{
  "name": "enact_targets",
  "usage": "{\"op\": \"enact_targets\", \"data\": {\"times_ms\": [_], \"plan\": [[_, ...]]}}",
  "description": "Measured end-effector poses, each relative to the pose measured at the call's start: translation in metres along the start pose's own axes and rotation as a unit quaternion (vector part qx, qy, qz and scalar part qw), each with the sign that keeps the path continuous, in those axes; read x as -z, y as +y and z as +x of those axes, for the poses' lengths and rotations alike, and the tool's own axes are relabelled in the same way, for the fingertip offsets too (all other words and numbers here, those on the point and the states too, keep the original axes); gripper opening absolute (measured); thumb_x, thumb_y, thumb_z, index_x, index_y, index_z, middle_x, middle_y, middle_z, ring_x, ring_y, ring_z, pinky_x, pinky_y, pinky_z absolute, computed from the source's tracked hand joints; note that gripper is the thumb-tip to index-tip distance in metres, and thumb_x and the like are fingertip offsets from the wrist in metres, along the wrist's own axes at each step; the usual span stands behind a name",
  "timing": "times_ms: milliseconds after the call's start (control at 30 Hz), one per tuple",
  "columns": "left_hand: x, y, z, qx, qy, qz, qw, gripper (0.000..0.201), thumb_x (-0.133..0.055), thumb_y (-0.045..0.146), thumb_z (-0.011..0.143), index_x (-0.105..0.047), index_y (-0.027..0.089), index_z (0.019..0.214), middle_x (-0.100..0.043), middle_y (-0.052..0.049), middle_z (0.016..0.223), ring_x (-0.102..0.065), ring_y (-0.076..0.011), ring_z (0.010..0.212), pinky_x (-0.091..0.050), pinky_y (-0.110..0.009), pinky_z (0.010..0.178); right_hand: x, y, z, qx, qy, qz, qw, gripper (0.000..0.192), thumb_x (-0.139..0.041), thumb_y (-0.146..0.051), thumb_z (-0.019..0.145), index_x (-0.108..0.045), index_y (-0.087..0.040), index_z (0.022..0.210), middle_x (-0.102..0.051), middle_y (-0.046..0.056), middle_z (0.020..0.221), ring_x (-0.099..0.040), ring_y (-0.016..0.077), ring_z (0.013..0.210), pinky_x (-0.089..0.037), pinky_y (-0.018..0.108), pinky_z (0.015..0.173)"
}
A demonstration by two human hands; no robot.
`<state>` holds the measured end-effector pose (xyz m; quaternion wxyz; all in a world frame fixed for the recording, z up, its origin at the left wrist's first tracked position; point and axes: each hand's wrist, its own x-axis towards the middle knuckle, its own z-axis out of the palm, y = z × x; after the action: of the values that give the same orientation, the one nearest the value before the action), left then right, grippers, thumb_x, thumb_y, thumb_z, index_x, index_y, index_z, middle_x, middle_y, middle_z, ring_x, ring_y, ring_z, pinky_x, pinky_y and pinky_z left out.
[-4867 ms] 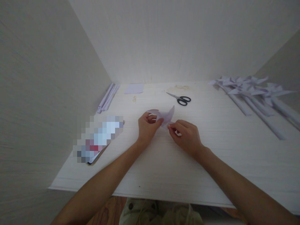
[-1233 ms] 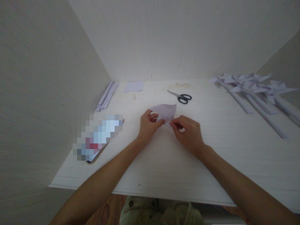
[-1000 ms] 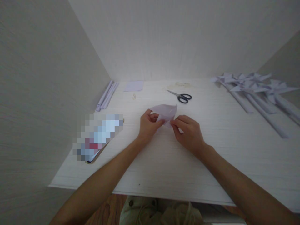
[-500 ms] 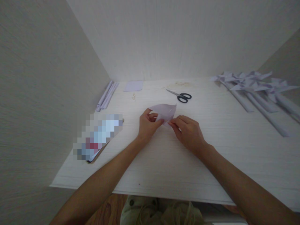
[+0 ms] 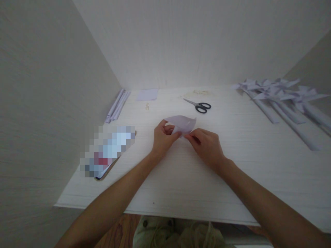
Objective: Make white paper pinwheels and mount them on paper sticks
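A: Where's the paper piece (image 5: pixel 182 123) rn?

B: Mid-table, held just above the top, btw my two hands. Left hand (image 5: pixel 162 139) pinches its left end, thumb and fingertips closed on it. Right hand (image 5: pixel 207 144) has fingers narrow, pinching the near right edge.

A: Which way does it run?

B: Long axis left-right, pointed tip off to the right, far side curling up. It sits just beyond my fingertips, on the far side of both hands. Both are on it, so neither hand's nearer.

A: What's around?

B: Scissors (image 5: pixel 198 105) further back, well apart from the paper. Small flat sheet (image 5: pixel 147 94) and a paper clip (image 5: pixel 147 106) far left-ish, rolled paper sticks (image 5: pixel 116 106) along the left wall. Finished pinwheels (image 5: pixel 279 98) far right. Blurred-out flat thing (image 5: pixel 108 151) near left on the table (image 5: pixel 181 182).
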<state>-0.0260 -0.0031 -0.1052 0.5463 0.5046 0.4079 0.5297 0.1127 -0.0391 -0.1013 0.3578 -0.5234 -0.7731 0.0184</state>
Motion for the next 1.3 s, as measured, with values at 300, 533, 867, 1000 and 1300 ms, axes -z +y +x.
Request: {"op": "enact_targets", "data": {"times_ms": [300,533,867,1000,1300], "plan": [[-0.0003,0.0026,-0.0005,0.018,0.003,-0.014,1.000,0.040,-0.063,0.010,0.051,-0.051,0.014,0.089,-0.063,0.001,0.066,-0.059,-0.0116,0.058,-0.046,-0.022,0.056,-0.0031,0.0032,-0.0008,0.005,0.011,0.020,1.000,0.017,-0.050,-0.022,0.077,-0.052,-0.017,0.061,-0.057,0.002,0.062,-0.049,0.0121,0.057,-0.036,0.023,0.053],[0.0016,-0.0018,0.0005,0.032,0.012,-0.022,0.999,0.044,-0.066,0.015,0.050,-0.051,0.015,0.092,-0.063,-0.001,0.069,-0.059,-0.0125,0.057,-0.046,-0.024,0.056,-0.0039,0.0018,-0.0002,-0.025,0.023,0.015,0.999,0.026,-0.054,-0.031,0.075,-0.045,-0.018,0.055,-0.051,-0.001,0.052,-0.043,0.0098,0.046,-0.031,0.022,0.045],[0.0018,-0.0038,0.0006,0.034,0.005,-0.040,0.999,0.044,-0.067,0.015,0.049,-0.052,0.015,0.091,-0.063,-0.001,0.069,-0.059,-0.0122,0.057,-0.046,-0.024,0.057,-0.0030,0.0011,0.0002,0.008,0.049,0.070,0.996,0.017,-0.054,-0.017,0.073,-0.055,-0.017,0.057,-0.053,0.000,0.056,-0.047,0.0107,0.052,-0.038,0.022,0.049],[0.0021,-0.0053,0.0018,0.036,0.019,-0.043,0.998,0.041,-0.067,0.014,0.049,-0.052,0.015,0.086,-0.063,0.000,0.067,-0.058,-0.0115,0.055,-0.046,-0.024,0.056,-0.0027,-0.0007,0.0013,-0.003,0.064,0.146,0.987,0.012,-0.055,-0.016,0.072,-0.061,-0.017,0.062,-0.060,0.002,0.062,-0.054,0.0111,0.056,-0.043,0.023,0.053],[0.0012,-0.0050,0.0004,0.042,0.014,-0.039,0.998,0.043,-0.068,0.016,0.049,-0.052,0.015,0.089,-0.063,0.000,0.068,-0.059,-0.0127,0.055,-0.046,-0.024,0.054,-0.0022,-0.0017,0.0021,-0.046,0.051,0.149,0.986,0.009,-0.059,-0.014,0.067,-0.055,-0.017,0.060,-0.057,-0.002,0.055,-0.050,0.0093,0.048,-0.041,0.022,0.048]]}}
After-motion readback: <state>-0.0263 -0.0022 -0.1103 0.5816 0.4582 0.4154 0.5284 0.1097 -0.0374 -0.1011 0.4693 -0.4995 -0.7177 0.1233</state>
